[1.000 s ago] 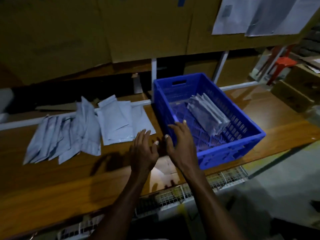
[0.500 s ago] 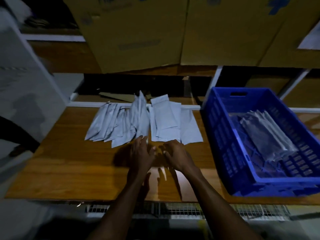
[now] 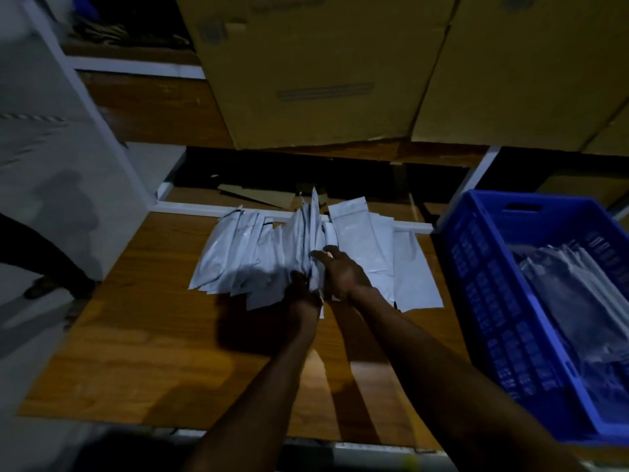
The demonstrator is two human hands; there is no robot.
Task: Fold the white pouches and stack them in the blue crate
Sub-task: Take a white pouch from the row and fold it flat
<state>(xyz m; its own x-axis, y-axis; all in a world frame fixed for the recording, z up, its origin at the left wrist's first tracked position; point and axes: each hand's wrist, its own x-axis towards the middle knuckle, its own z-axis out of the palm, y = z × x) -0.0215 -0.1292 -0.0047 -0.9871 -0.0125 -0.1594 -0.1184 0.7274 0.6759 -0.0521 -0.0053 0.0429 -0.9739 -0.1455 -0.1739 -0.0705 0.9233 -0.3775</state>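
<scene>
Well, far left we see a pale cabinet side (image 3: 68,172) w/ a shadow on it, and someone's dark leg and shoe (image 3: 44,267) on the floor beside it. Next comes the wooden bench (image 3: 143,352), lit dimly. On its back half lies the fan of white pouches (image 3: 238,257), flat and overlapping, their far ends reaching a white rail (image 3: 190,209). Toward the fan's right side a few pouches (image 3: 311,229) stand up on edge, tips pointing away from us.

Our left hand (image 3: 301,289) sits at the near end of those upright pouches; it's in shadow, fingers look curled onto the bundle, but how tight we can't tell for sure. Our right hand (image 3: 343,270) is just beside it, touching the same bundle from the right, fingers bent and spread over the pouch edges, thumb toward the left hand. Both hands are close together, approx. at the middle of the pile.

Right of the hands more flat pouches (image 3: 408,267) lie on the bench. Then the blue crate (image 3: 476,267) at far right, partly off frame, w/ a stack of folded pouches (image 3: 571,287) leaning inside. Above everything, cardboard boxes (image 3: 323,69) fill the shelf.
</scene>
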